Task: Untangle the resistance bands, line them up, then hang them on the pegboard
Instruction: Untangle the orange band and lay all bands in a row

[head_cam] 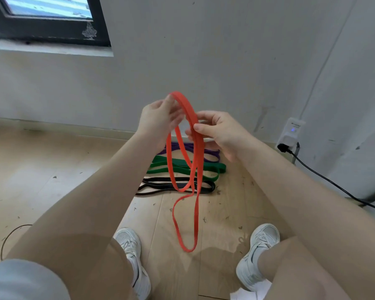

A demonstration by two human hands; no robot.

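**Red band in hand, three laid out, pegboard not in view**

At the bottom of the frame, two white shoes [130,245] stand on the wood floor [41,169], and the lowest loop of the red band [196,213] hangs between them, just above the boards. The band rises to mid-frame, doubled over itself, its strands crossing once below the hands.

The left hand [158,120] holds the top of the loop, its fingers curled round the strand at the upper bend. The right hand [217,133] pinches the band just right of centre, thumb on the near face and fingers behind. Both hands grip the same band.

Beyond them, on the floor near the wall, three bands lie folded in a row: black band [206,187] nearest, then green band [217,167], then purple band [212,152]. They sit side by side, each apart from its neighbour and roughly parallel.

At the right edge, a plug [289,138] sits in the wall with a black cable [333,185] running off right. A window [50,20] fills the upper left.

By my reading, the sorting is well along: three bands look untangled and lined up, and the red one is the last to straighten. Laying it down and all the hanging remain.
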